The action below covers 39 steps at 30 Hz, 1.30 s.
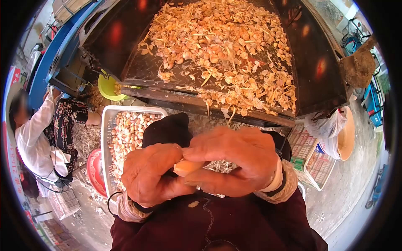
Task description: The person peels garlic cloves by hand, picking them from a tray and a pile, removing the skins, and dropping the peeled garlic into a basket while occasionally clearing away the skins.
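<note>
A pale garlic clove (187,168) is pinched in front of my chest. My left hand (151,173) is closed, fingers curled against the clove's left side. My right hand (240,161) grips it from the right between thumb and fingers. Both hands meet at the clove, and parts of the left fingertips are hidden. Below my left hand, a white plastic basket (105,138) holds many garlic cloves (130,129). Ahead of the hands, a dark metal cart bed (144,71) carries a heap of garlic cloves, dry skins and stalks (222,46).
At left sits another person (35,142) in a white top, near a yellow-green bowl (109,88) and a red basin (94,169). On the right are a red-and-white crate (320,171) and a bucket (328,146) under a plastic bag (326,125). Skins litter the floor.
</note>
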{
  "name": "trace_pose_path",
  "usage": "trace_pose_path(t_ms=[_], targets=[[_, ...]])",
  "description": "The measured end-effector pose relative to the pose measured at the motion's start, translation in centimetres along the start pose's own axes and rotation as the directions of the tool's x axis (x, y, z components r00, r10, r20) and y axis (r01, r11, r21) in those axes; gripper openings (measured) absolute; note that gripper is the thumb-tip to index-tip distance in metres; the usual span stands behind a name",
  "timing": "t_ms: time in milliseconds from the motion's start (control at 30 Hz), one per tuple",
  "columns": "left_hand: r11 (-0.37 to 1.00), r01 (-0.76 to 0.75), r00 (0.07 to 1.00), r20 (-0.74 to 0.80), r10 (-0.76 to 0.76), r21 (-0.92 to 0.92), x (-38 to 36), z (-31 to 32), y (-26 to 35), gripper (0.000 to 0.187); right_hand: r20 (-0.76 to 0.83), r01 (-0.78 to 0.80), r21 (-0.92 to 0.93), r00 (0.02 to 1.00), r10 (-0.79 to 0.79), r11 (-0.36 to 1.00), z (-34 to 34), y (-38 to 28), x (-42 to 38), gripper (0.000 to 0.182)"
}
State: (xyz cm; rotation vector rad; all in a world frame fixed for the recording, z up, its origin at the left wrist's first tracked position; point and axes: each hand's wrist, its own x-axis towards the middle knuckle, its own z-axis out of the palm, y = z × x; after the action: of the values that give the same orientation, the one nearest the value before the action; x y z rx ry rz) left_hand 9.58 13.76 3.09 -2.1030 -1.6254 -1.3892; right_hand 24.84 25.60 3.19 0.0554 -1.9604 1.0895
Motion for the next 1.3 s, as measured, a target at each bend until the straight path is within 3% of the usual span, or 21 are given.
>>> trace_pose_path(t_ms=[100, 233, 300, 367, 433, 500, 567, 600, 667, 700, 733, 767, 833, 900, 967, 1033, 1100, 1167, 1200, 1233, 1300], targets=[[0.943, 0.226, 0.974, -0.054, -0.22, 0.243, -2.5, -0.6, -0.3, 0.026, 0.092, -0.103, -0.05, 0.99, 0.107, 0.993, 2.7, 0.9, 0.4, 0.02], [0.876, 0.449, 0.893, -0.098, -0.439, 0.177, -5.9, -2.0, -1.3, 0.021, 0.214, -0.202, -0.074, 0.953, 0.214, 0.977, 6.7, 3.3, 0.5, 0.012], [0.861, 0.481, 0.876, -0.129, -0.465, 0.163, -7.9, -2.8, -2.6, 0.016, 0.201, -0.132, -0.022, 0.971, 0.133, 0.991, 8.9, 4.6, 0.9, 0.011], [0.493, 0.801, 0.502, -0.067, -0.862, -0.341, -8.9, -3.3, -3.1, 0.006, 0.29, -0.252, 0.122, 0.934, 0.209, 0.96, 10.8, 5.9, 2.0, 0.013], [0.372, 0.744, 0.425, -0.037, -0.905, -0.556, -10.7, -3.4, -5.9, 0.016, 0.376, -0.355, 0.212, 0.89, 0.259, 0.911, 14.0, 8.6, 3.2, 0.019], [0.387, 0.672, 0.437, -0.083, -0.895, -0.632, -15.7, -3.2, -10.9, 0.021, 0.2, -0.08, -0.138, 0.974, 0.107, 0.987, 20.0, 13.2, 1.6, 0.024], [0.284, 0.576, 0.247, -0.168, -0.954, -0.767, -17.8, -2.1, -12.0, 0.022, 0.313, -0.178, -0.12, 0.927, 0.207, 0.977, 20.3, 11.7, 2.8, 0.023], [0.194, 0.6, 0.213, -0.079, -0.974, -0.776, -19.4, -2.0, -12.7, 0.025, 0.264, -0.145, -0.249, 0.941, 0.211, 0.958, 19.8, 11.6, 3.4, 0.022], [-0.023, 0.557, 0.199, 0.16, -0.967, -0.83, -21.4, -2.2, -13.7, 0.032, 0.505, -0.055, -0.428, 0.813, 0.289, 0.902, 18.8, 13.2, 4.2, 0.019], [-0.159, 0.488, 0.232, 0.303, -0.925, -0.858, -21.9, -1.8, -13.9, 0.037, 0.616, 0.022, -0.402, 0.746, 0.253, 0.915, 18.6, 13.9, 4.2, 0.021], [-0.168, 0.48, 0.189, 0.289, -0.939, -0.861, -22.4, -1.7, -13.8, 0.037, 0.7, -0.011, -0.283, 0.682, 0.214, 0.959, 18.3, 13.9, 4.6, 0.025], [-0.258, 0.458, 0.195, 0.379, -0.905, -0.851, -22.4, -1.5, -14.3, 0.041, 0.586, 0.021, -0.281, 0.795, 0.155, 0.959, 18.7, 14.0, 4.3, 0.031], [-0.342, 0.43, 0.209, 0.46, -0.863, -0.836, -23.1, -1.6, -14.2, 0.046, 0.492, -0.008, -0.368, 0.847, 0.202, 0.93, 18.9, 14.5, 4.0, 0.035], [-0.494, 0.387, 0.059, 0.555, -0.83, -0.779, -24.9, -1.5, -14.1, 0.053, 0.544, -0.117, -0.35, 0.782, 0.303, 0.93, 17.4, 14.2, 4.2, 0.035], [-0.414, 0.382, 0.096, 0.481, -0.871, -0.826, -27.7, -2.5, -15.1, 0.055, 0.548, -0.161, -0.237, 0.792, 0.268, 0.958, 15.8, 14.5, 3.1, 0.029], [-0.346, 0.159, 0.115, 0.365, -0.924, -0.925, -30.6, -3.9, -17.6, 0.056, 0.482, -0.166, -0.042, 0.861, 0.166, 0.985, 14.0, 14.4, 2.2, 0.023], [-0.337, 0.213, 0.09, 0.362, -0.928, -0.917, -30.8, -5.2, -17.5, 0.054, 0.439, -0.152, -0.119, 0.878, 0.189, 0.981, 11.8, 13.4, 1.7, 0.022], [-0.072, 0.647, 0.033, 0.123, -0.992, -0.759, -30.7, -6.2, -15.9, 0.05, 0.372, -0.264, -0.251, 0.862, 0.344, 0.931, 9.4, 12.4, 0.7, 0.021], [0.143, 0.707, 0.213, 0.016, -0.977, -0.692, -31.2, -6.3, -15.0, 0.048, 0.367, -0.326, -0.199, 0.85, 0.379, 0.924, 8.1, 11.8, 0.2, 0.021], [0.105, 0.804, 0.075, -0.075, -0.994, -0.585, -28.7, -6.2, -13.7, 0.038, 0.391, -0.395, -0.238, 0.797, 0.46, 0.887, 6.5, 11.2, -0.3, 0.021], [0.314, 0.944, 0.29, -0.195, -0.937, -0.103, -29.0, -6.3, -12.8, 0.031, 0.358, -0.461, -0.331, 0.746, 0.561, 0.824, 4.0, 10.4, -1.9, 0.021]])
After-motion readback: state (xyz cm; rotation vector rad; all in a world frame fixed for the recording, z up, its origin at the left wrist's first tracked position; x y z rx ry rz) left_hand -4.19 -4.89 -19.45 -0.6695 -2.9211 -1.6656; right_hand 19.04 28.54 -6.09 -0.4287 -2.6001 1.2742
